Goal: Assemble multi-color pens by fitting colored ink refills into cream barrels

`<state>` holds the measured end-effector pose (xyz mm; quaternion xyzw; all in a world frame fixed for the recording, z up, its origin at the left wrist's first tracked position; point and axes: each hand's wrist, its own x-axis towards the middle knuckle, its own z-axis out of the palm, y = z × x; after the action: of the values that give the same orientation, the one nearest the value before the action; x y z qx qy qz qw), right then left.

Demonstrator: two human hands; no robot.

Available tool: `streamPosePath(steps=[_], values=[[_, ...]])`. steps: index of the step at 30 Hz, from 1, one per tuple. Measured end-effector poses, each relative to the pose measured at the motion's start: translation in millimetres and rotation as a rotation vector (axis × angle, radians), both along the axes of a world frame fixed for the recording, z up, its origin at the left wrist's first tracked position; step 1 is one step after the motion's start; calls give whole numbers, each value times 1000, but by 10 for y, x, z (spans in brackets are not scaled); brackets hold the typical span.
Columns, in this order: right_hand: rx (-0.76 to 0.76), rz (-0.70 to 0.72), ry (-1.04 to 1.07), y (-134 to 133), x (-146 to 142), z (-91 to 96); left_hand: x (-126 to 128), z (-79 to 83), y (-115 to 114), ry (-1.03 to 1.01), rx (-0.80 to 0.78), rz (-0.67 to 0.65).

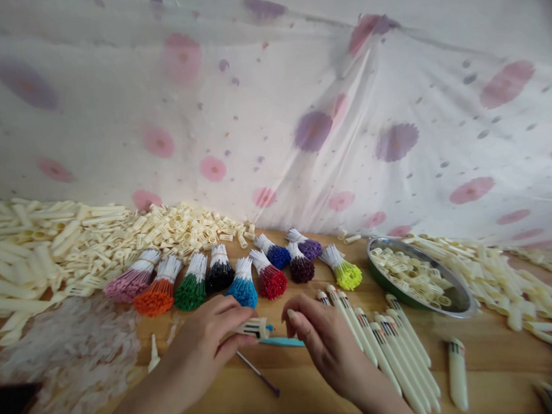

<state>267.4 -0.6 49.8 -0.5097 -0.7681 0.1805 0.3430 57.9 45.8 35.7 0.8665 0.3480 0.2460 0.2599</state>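
My left hand (pixel 208 338) pinches a cream slotted pen part (pixel 254 327) between thumb and fingers. A small blue tip shows at the right end of that part. Facing it, my right hand (pixel 322 339) has its fingers curled in; anything within them is hidden. A light blue stick (pixel 282 341) lies between the two hands, just below the pen part. Closer to me, a thin refill with a dark purple end (pixel 260 375) rests on the wooden table (pixel 311 394). Bundled refills, among them blue (pixel 241 288) and red (pixel 270 277), stand beyond my hands.
Assembled multicolour pens (pixel 392 354) lie in a row at right, with one short pen body (pixel 457 373) apart. A metal bowl (pixel 465 296) holds slotted parts. Cream tubes (pixel 22 267) are heaped at left, above clear plastic pieces (pixel 81 343). A flowered curtain (pixel 262 110) hangs behind.
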Motion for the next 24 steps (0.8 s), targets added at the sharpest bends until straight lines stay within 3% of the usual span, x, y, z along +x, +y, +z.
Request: streamPosePath(steps=[3, 6, 12, 16, 24], values=[[-133, -39, -204, 78, 71, -95, -63, 56, 33, -14, -31, 6], [-189, -92, -514, 185, 71, -328, -141, 94, 64, -28, -30, 23], [-186, -29, -689, 310, -13, -716, -237, 145, 91, -73, -79, 38], [-203, -5, -750, 305, -50, -722, -264, 170, 91, -80, -201, 14], [-258, -43, -693, 210, 70, -533, -346, 122, 139, -107, -461, -29]])
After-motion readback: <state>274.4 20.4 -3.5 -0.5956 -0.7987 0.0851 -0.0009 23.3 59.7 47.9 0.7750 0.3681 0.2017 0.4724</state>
